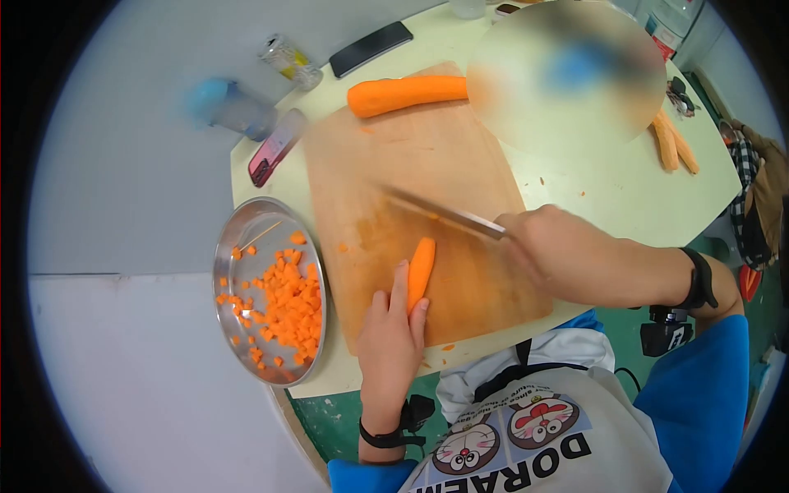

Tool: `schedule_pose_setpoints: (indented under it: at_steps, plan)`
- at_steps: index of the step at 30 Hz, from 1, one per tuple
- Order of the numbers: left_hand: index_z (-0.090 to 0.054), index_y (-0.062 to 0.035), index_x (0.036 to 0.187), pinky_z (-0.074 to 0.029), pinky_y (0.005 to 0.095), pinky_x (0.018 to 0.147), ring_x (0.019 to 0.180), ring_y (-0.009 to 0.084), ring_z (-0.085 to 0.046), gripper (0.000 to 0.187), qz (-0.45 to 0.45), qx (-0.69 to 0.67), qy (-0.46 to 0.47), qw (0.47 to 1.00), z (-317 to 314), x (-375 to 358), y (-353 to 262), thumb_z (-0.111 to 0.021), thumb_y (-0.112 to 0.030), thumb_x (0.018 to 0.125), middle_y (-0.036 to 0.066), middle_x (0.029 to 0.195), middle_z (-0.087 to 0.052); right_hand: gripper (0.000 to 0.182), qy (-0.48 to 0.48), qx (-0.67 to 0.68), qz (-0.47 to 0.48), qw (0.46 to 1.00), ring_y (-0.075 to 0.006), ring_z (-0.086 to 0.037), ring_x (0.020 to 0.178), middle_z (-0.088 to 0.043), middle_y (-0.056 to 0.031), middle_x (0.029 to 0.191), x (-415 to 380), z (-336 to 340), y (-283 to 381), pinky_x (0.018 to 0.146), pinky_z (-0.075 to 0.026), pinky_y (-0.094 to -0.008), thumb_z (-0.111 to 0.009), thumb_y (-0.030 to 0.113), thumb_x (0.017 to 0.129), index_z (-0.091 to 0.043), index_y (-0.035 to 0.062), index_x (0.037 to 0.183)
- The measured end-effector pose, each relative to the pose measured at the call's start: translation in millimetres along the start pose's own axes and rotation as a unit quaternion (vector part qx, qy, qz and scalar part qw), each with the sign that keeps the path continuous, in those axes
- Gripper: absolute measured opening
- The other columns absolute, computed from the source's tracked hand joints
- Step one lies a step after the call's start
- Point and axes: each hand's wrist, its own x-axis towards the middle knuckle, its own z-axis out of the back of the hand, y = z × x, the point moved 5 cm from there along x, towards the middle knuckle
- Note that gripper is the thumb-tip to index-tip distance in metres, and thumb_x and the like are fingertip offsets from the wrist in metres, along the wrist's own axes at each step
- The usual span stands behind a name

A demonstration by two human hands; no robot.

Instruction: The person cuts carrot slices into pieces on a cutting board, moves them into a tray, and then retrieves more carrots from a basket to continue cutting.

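My right hand (538, 246) is closed around the handle of a knife (452, 216), whose blade reaches left above the wooden cutting board (411, 164). Under the fingers of my left hand (390, 341) lies a peeled carrot piece (421, 271), held between thumb and fingers near the board's front edge. The blade is apart from this piece, a little farther back. A whole peeled carrot (403, 94) rests across the far end of the board. Diced carrot (288, 304) fills part of a metal bowl (223, 329) to the left.
Behind the board lies a black phone (370, 49), with a can (292, 62) beside it. A pink phone (275, 148) and a blue-capped bottle (234, 111) stand at the left edge. More carrots (674, 144) are at the right. A round blurred patch hides the upper right.
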Motion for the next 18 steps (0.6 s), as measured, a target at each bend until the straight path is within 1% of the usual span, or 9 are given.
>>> schedule_pose_setpoints:
  at_steps: [2,6,9,10,12,14,16,17,18]
  plan:
    - [-0.038,-0.0139,0.133,-0.044,0.0365,0.066,0.076,0.0327,-0.053,0.046,0.023,-0.011,0.000,1.000,5,-3,4,-0.049,-0.025,0.090,0.015,0.089,-0.052,0.009,-0.072,0.013,-0.034,0.997,-0.0393,-0.059,0.068,-0.057,-0.0241,0.070,-9,10,-7,0.058,-0.048,-0.0435,-0.053,0.002,0.075,-0.052,-0.0050,0.081]
    - [-0.036,-0.0102,0.134,-0.044,0.0365,0.074,0.084,0.0335,-0.054,0.046,0.067,-0.042,-0.007,0.997,10,-4,16,-0.048,-0.022,0.090,0.018,0.095,-0.054,0.010,-0.119,0.036,-0.029,0.992,-0.0396,-0.058,0.065,-0.056,-0.0250,0.067,-27,13,-7,0.058,-0.047,-0.0442,-0.050,0.006,0.080,-0.052,-0.0041,0.082]
    - [-0.035,-0.0085,0.134,-0.044,0.0369,0.081,0.098,0.0345,-0.053,0.047,0.053,-0.108,-0.057,0.991,17,-8,30,-0.046,-0.023,0.091,0.019,0.110,-0.053,0.014,-0.081,0.044,0.004,0.996,-0.0399,-0.057,0.063,-0.055,-0.0252,0.064,-28,4,-7,0.059,-0.046,-0.0451,-0.048,0.008,0.083,-0.052,-0.0049,0.081]
    - [-0.035,-0.0085,0.134,-0.044,0.0369,0.081,0.098,0.0345,-0.053,0.047,0.053,-0.109,-0.058,0.991,19,-8,33,-0.046,-0.023,0.091,0.019,0.110,-0.053,0.014,-0.043,0.064,0.011,0.997,-0.0399,-0.057,0.063,-0.055,-0.0249,0.063,-24,-2,-6,0.058,-0.045,-0.0450,-0.048,0.008,0.083,-0.053,-0.0052,0.081]
    - [-0.035,-0.0033,0.134,-0.039,0.0348,0.090,0.108,0.0321,-0.050,0.046,0.006,-0.171,-0.148,0.974,32,-13,33,-0.045,-0.018,0.091,0.020,0.123,-0.048,0.015,0.000,0.084,0.022,0.996,-0.0399,-0.057,0.062,-0.054,-0.0245,0.062,-23,-9,-1,0.058,-0.045,-0.0450,-0.048,0.008,0.083,-0.053,-0.0055,0.081]
    - [-0.034,0.0002,0.133,-0.037,0.0329,0.092,0.110,0.0283,-0.050,0.046,0.018,-0.174,-0.177,0.969,39,-19,38,-0.045,-0.015,0.091,0.019,0.126,-0.047,0.013,0.085,0.105,0.032,0.990,-0.0350,-0.052,0.054,-0.051,-0.0183,0.057,-23,-26,7,0.053,-0.042,-0.0392,-0.050,0.009,0.085,-0.052,-0.0028,0.079]
    - [-0.033,0.0010,0.133,-0.036,0.0318,0.094,0.113,0.0263,-0.048,0.046,0.085,-0.238,-0.201,0.947,41,-26,50,-0.043,-0.014,0.092,0.018,0.128,-0.046,0.014,0.113,0.133,0.077,0.982,-0.0355,-0.052,0.053,-0.051,-0.0179,0.056,-22,-40,15,0.052,-0.042,-0.0391,-0.050,0.010,0.086,-0.053,-0.0026,0.079]
    - [-0.033,0.0002,0.134,-0.038,0.0306,0.090,0.105,0.0242,-0.051,0.046,0.106,-0.230,-0.218,0.943,43,-30,52,-0.043,-0.015,0.092,0.019,0.123,-0.049,0.015,0.135,0.160,0.115,0.971,-0.0359,-0.052,0.053,-0.051,-0.0175,0.056,-22,-47,19,0.052,-0.041,-0.0389,-0.050,0.010,0.086,-0.053,-0.0025,0.079]
    - [-0.033,0.0002,0.134,-0.038,0.0306,0.090,0.105,0.0242,-0.051,0.046,0.108,-0.231,-0.221,0.941,44,-33,52,-0.043,-0.015,0.092,0.019,0.123,-0.049,0.015,0.137,0.157,0.117,0.971,-0.0359,-0.052,0.053,-0.051,-0.0175,0.056,-19,-51,17,0.052,-0.041,-0.0389,-0.050,0.010,0.086,-0.053,-0.0025,0.079]
